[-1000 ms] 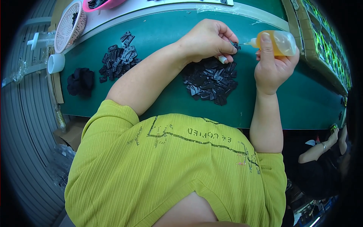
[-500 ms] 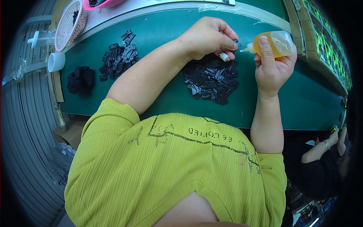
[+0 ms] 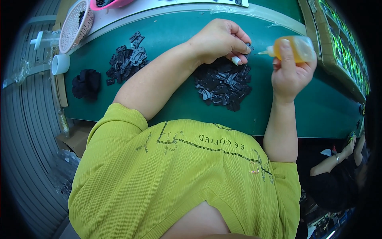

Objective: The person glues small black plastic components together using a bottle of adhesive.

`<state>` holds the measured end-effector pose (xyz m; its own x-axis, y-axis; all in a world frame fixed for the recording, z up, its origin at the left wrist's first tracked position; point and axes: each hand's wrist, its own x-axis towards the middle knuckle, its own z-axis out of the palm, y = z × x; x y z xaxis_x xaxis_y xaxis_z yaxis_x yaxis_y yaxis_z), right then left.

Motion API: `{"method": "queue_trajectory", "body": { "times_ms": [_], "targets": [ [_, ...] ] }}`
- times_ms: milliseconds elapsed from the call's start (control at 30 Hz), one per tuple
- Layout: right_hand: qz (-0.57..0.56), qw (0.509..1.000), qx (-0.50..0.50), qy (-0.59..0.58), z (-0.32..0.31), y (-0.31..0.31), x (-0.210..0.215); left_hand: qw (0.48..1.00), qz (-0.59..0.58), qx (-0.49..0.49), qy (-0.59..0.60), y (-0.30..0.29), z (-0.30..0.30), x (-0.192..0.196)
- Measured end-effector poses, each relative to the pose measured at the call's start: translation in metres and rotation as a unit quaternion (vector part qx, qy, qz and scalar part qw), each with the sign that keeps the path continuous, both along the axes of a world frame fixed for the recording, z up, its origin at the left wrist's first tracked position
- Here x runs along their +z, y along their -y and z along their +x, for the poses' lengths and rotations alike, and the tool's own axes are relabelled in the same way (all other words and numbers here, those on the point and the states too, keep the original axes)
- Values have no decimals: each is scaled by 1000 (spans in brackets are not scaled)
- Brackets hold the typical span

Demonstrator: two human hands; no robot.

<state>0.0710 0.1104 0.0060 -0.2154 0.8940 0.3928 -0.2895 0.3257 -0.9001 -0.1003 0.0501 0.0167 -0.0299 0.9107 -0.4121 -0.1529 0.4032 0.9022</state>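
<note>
left grip [image 3: 223,40] pinches small black part [image 3: 248,47] beside glue bottle [image 3: 296,48].

On the desk [image 3: 167,103], one heap of small plastic parts [image 3: 223,83] lies centrally; left of it a second pile [image 3: 127,59], farther left a cloth bundle [image 3: 86,83], beyond that a mesh basket [image 3: 75,24].

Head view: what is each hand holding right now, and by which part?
Right hand grips the amber squeeze bottle around its body. Left hand pinches a small black part at its fingertips; where exactly cannot be told.
</note>
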Motion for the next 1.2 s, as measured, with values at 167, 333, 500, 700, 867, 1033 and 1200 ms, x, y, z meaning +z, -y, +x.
{"method": "queue_trajectory", "body": {
  "times_ms": [167, 333, 500, 700, 867, 1033, 1200],
  "targets": [
    [-58, 997, -17, -48, 9, -9, 8, 987, 102, 88, -87, -30, -19, -6],
    [-58, 998, -12, -30, 1, -5, 4, 899, 123, 172, -384, -84, -75, 3],
    [-54, 997, -21, -47, 5, -9, 4, 815, 175, 102, -542, -55, -41, 22],
    [-47, 997, -28, -49, 7, -10, 5, 816, 105, -172, -542, 0, 1, 14],
    [-49, 998, -18, -38, 5, -10, 0, 821, 149, -103, -542, 6, 2, 1],
    [-44, 998, -22, -44, 15, -12, 1, 821, 191, -140, -519, 1, 8, -3],
    [-46, 996, -5, -74, -11, -6, -9, 823, 170, -158, -518, 9, -13, 0]
  ]
}}
